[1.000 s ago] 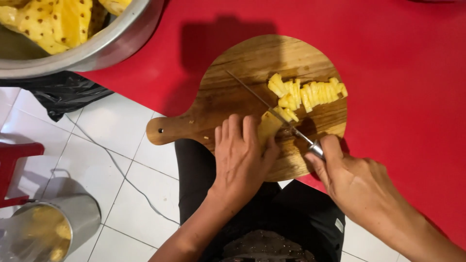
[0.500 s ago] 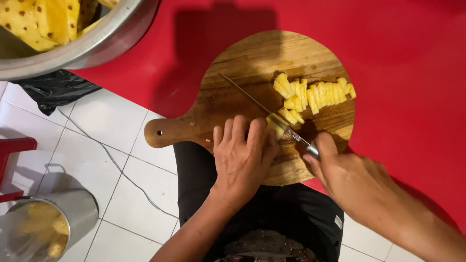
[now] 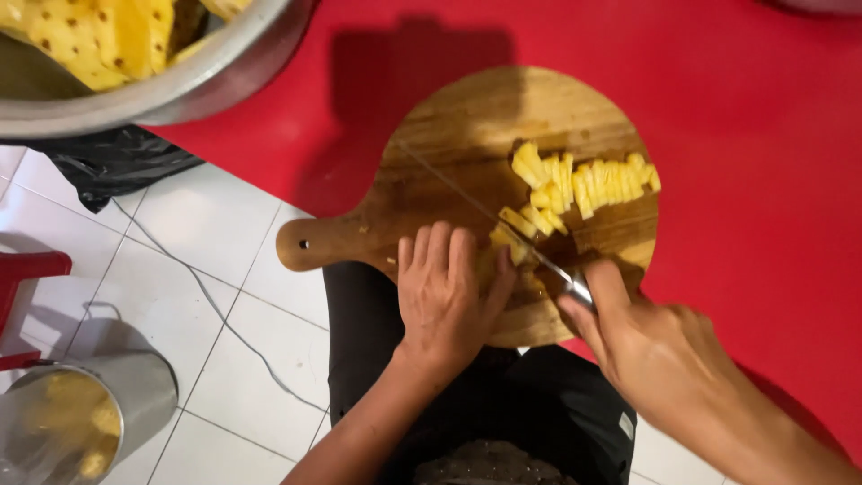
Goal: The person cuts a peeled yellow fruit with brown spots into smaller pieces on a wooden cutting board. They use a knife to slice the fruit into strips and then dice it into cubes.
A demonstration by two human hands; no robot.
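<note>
- Your right hand (image 3: 651, 346) is closed round the knife (image 3: 489, 216) handle, blade lying diagonally across the round wooden board (image 3: 449, 126).
- Your left hand (image 3: 444, 301) lies flat, fingers together, pinning the uncut pineapple piece (image 3: 503, 247) at the board's near edge.
- Done: row of cut slices (image 3: 593, 180) just past the blade.
- Left: that pinned piece, plus peeled pineapple (image 3: 81, 36) in the metal bowl (image 3: 180, 85).

Matt grainy wooden cutting board (image 3: 467, 135), shiny steel knife (image 3: 485, 211), brushed metal bowl (image 3: 180, 85), smooth red tabletop (image 3: 763, 180), glossy white floor tiles (image 3: 206, 224).
</note>
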